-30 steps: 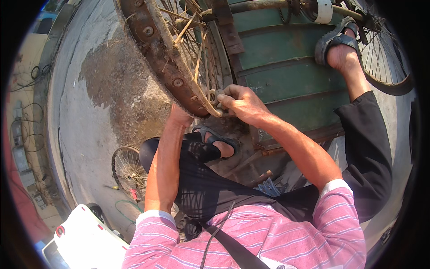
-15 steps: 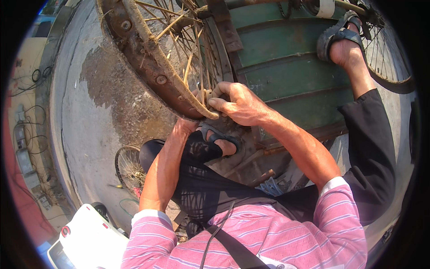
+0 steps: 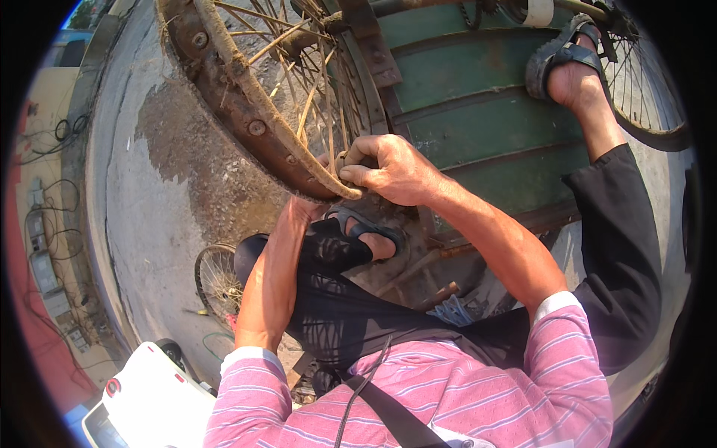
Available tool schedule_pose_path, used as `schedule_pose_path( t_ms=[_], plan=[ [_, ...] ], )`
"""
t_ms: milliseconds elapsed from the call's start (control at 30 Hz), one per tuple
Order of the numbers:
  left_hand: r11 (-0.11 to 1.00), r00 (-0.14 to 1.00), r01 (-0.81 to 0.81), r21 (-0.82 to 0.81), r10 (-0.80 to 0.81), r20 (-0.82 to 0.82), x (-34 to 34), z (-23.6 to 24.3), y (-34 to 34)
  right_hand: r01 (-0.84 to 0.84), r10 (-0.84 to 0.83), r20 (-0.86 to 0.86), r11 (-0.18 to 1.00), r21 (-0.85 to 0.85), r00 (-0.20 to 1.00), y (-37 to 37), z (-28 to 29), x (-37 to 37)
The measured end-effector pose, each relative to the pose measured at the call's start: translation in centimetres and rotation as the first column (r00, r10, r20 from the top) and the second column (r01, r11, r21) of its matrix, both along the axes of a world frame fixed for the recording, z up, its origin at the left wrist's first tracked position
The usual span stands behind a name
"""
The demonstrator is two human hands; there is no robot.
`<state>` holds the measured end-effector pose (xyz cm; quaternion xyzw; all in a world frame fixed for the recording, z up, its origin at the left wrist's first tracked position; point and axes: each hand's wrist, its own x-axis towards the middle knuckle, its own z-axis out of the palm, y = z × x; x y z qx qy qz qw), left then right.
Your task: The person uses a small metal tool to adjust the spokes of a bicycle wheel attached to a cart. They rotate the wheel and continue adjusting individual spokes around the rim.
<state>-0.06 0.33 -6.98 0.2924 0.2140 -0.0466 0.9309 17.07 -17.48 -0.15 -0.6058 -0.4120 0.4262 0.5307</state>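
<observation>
A rusty wheel rim [image 3: 243, 112] with rivet heads, dried straw and thin spokes [image 3: 306, 112] slants down through the upper middle. My right hand [image 3: 388, 168] is closed at its lower end, thumb and forefinger pinched on a small metal piece [image 3: 340, 160] beside the spokes; what exactly that piece is, I cannot tell. My left hand [image 3: 305, 205] reaches up behind and under the rim, touching it, with most of its fingers hidden.
A green ribbed metal cart bed [image 3: 478, 119] lies right of the rim. My sandalled foot [image 3: 567, 82] rests by another spoked wheel [image 3: 638, 89]. A small wheel [image 3: 216, 276] lies at lower left, near a white object [image 3: 153, 392]. Cables [image 3: 56, 194] run along the left.
The rim has shifted up and to the left. My right hand has moved slightly left, its fingers curling round the small piece. My left hand has moved slightly down behind the rim.
</observation>
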Motion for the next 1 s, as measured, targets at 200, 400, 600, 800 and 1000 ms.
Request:
schedule_pose_path(
  t_ms=[200, 400, 600, 800, 1000],
  plan=[
    [0.905, 0.993, -0.067, 0.420, 0.102, -0.062, -0.1, 0.7, -1.2, 0.144, -0.149, -0.053, 0.986, -0.081, 0.987, -0.5, -0.8, -0.5],
    [0.871, 0.997, -0.005, 0.492, 0.041, -0.063, -0.4, 1.0, -0.3, 0.185, -0.186, -0.008, 0.980, -0.078, 0.983, -0.5, -0.3, -0.6],
    [0.961, 0.984, -0.154, 0.230, 0.170, -0.049, -0.4, 1.2, 0.5, 0.134, -0.132, 0.028, 0.984, -0.120, 0.991, -0.7, -0.6, -0.4],
    [0.938, 0.993, -0.080, 0.339, 0.105, -0.057, -0.4, 1.0, 0.4, 0.098, -0.101, -0.026, 0.989, -0.109, 0.995, -0.6, -1.2, -0.3],
    [0.904, 0.987, -0.084, 0.419, 0.132, -0.088, -1.5, -0.5, 0.7, 0.104, -0.105, -0.034, 0.994, -0.042, 0.994, -0.4, -2.0, -0.2]
  ],
)
